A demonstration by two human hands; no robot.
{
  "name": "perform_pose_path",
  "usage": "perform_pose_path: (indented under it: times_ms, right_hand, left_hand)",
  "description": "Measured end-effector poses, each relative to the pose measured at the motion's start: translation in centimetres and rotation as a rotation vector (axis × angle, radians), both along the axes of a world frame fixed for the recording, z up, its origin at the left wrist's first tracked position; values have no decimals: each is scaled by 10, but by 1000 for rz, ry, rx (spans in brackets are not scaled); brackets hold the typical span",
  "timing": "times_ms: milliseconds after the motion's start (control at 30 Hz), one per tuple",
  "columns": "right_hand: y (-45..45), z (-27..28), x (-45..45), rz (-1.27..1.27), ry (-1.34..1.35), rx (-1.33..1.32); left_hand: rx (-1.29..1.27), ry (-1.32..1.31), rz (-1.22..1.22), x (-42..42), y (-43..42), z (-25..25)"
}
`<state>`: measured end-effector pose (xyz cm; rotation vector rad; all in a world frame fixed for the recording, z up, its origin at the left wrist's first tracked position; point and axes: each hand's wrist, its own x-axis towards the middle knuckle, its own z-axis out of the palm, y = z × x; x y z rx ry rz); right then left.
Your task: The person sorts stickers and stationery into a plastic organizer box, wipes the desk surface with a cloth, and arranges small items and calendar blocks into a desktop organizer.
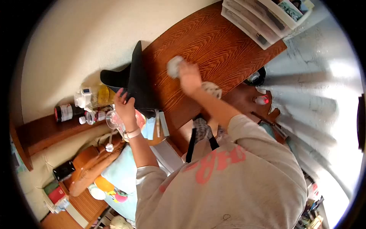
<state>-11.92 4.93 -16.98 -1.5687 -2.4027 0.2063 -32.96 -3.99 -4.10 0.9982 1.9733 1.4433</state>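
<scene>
My right hand [189, 79], blurred by motion, presses a crumpled white cloth [174, 67] against the brown wood-grain tabletop [206, 42]. Whether it is fabric or paper is hard to make out. On the left, my left hand [126, 110] grips the near edge of a black item [142, 86] with a broad flat side and a curved part behind it. This item stands tilted at the table's left side by the wall, and its kind is unclear. Close to my right forearm is a pale, dark-spotted round thing [212, 89] at the table's front edge.
White plastic drawers [253, 23] stand at the table's far right end. Bottles, including a dark labelled one [68, 112], line a wooden shelf [65, 133] on the left. A red-capped bottle [261, 100] is below the right edge, beside a pale curtain [316, 84].
</scene>
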Motion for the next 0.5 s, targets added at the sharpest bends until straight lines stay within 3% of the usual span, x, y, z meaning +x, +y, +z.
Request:
perform_pose_path:
  times_ms: [33,100,167,267,300,333,367,400,500]
  right_hand:
    - [25,20,31,-168,-22,-82]
    - [41,-4,37,-326,220,104]
    - [45,2,43,-329,418,166]
    - [17,9,-6,-264,490,245]
    - [-1,17,-28,-195,911,26]
    - [-14,17,-46,-33,803,205]
    - [-26,13,-69,19,895,173]
    - [-31,12,-81,186,968,-37]
    - [-44,4,-98,84,747,-71]
  left_hand:
    - [14,-1,-36,-4,6,4]
    - [-55,-124,-54,-2,-4,7]
    - [-74,-78,-104,3,-7,14]
    - [-24,-18,-114,2,-4,9]
    - [-26,-19,-135,0,-5,6]
    - [-15,-53,-118,-2,-6,3]
    - [-3,-85,-105,-3,-5,1]
    - [-12,-65,-98,-1,-5,4]
    - [-13,-10,-124,11,-3,10]
